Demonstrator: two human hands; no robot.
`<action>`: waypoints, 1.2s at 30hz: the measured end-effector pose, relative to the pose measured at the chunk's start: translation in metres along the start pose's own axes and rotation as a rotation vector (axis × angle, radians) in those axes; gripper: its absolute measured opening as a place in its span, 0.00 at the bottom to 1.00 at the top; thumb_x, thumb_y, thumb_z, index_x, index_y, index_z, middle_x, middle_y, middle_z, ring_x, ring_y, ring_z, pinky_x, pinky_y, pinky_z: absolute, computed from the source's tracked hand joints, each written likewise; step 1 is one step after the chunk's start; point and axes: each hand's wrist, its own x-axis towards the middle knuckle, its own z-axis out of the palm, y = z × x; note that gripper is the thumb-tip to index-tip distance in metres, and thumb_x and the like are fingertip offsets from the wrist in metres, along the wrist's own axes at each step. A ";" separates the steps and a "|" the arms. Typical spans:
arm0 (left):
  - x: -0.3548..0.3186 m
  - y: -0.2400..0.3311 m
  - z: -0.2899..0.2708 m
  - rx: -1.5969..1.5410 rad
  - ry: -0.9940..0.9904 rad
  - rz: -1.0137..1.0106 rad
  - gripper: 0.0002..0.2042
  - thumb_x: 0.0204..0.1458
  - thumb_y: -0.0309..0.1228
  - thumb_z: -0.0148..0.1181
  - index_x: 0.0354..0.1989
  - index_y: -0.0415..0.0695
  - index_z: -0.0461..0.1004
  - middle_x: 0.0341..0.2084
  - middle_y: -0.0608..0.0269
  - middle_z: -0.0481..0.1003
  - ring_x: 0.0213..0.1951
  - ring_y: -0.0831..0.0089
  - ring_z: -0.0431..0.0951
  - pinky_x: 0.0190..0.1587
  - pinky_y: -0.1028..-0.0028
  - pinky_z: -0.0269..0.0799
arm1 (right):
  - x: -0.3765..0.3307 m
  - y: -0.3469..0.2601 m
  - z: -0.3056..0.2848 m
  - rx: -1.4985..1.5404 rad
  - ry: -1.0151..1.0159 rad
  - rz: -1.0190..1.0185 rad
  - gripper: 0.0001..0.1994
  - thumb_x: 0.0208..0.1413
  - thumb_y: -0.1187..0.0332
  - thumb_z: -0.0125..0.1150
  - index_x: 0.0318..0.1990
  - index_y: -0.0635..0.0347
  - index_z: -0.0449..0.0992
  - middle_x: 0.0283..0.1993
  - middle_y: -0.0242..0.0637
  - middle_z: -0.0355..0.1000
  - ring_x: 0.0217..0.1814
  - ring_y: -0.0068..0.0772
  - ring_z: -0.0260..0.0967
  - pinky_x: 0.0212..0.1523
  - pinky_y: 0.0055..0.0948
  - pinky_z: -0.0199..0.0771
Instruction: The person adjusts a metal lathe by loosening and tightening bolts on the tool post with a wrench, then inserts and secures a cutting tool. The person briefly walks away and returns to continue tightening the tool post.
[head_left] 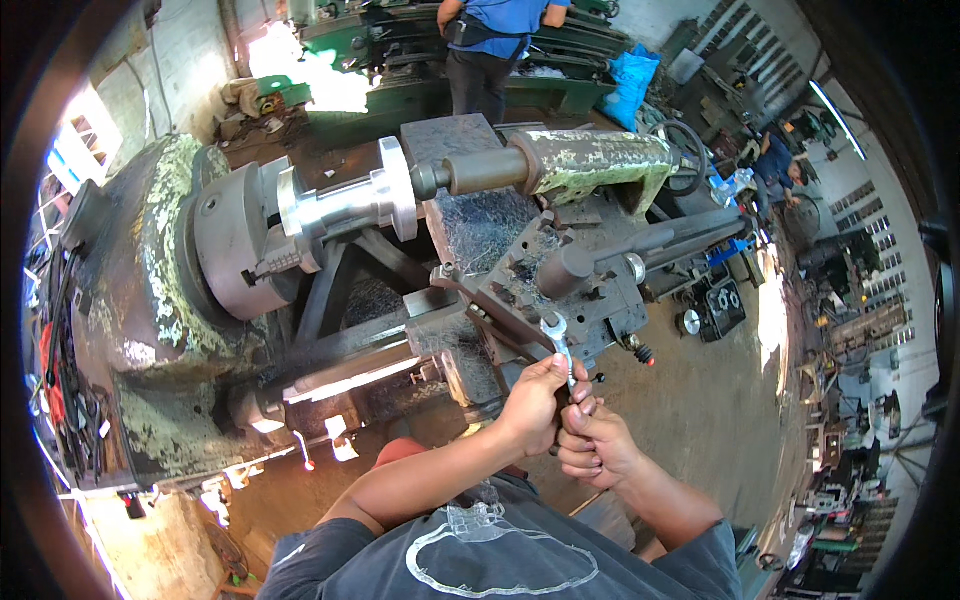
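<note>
A silver open-end wrench (560,340) points jaw-up in front of the lathe's tool post. Its shank is pinched between the thumb and fingers of my left hand (532,405). My right hand (600,440) is closed just below and right of the left one, around the wrench's lower part, which the fingers mostly hide. Beyond the jaw lies a dark tool holder bar (505,312) on the carriage, beside a round tool post (566,270). A shiny flanged metal workpiece (350,205) sits in the lathe chuck (240,235), its right end against the tailstock centre (428,180).
Metal shavings (490,225) cover the carriage. The tailstock (600,160) with its handwheel stands back right. A person in a blue shirt (500,15) stands behind the lathe; another person (775,165) is far right. A black case (722,305) lies on the floor.
</note>
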 end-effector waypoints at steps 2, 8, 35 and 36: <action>-0.001 0.007 -0.001 0.027 -0.024 -0.031 0.17 0.68 0.43 0.41 0.37 0.41 0.66 0.22 0.62 0.66 0.27 0.66 0.68 0.48 0.61 0.71 | 0.002 0.003 0.013 0.028 0.052 -0.042 0.20 0.66 0.54 0.53 0.23 0.49 0.59 0.15 0.23 0.49 0.10 0.17 0.41 0.11 0.20 0.42; -0.008 0.063 -0.024 0.261 -0.127 -0.306 0.18 0.67 0.43 0.44 0.37 0.39 0.70 0.21 0.65 0.65 0.24 0.71 0.68 0.40 0.64 0.75 | 0.047 0.060 0.070 0.291 0.146 -0.296 0.16 0.68 0.61 0.51 0.25 0.47 0.61 0.14 0.22 0.50 0.10 0.19 0.42 0.11 0.23 0.41; 0.002 0.077 0.006 0.551 0.129 0.053 0.16 0.66 0.39 0.50 0.39 0.36 0.76 0.30 0.54 0.80 0.29 0.71 0.81 0.33 0.72 0.78 | 0.013 -0.051 0.048 -0.527 0.386 -0.406 0.11 0.68 0.69 0.49 0.38 0.67 0.74 0.17 0.25 0.61 0.10 0.12 0.49 0.10 0.16 0.47; 0.004 0.077 0.005 0.565 0.113 0.058 0.16 0.67 0.39 0.49 0.37 0.37 0.76 0.30 0.54 0.80 0.29 0.71 0.81 0.32 0.72 0.77 | 0.013 -0.055 0.048 -0.551 0.389 -0.404 0.11 0.67 0.69 0.49 0.37 0.67 0.74 0.16 0.25 0.61 0.09 0.12 0.49 0.09 0.16 0.46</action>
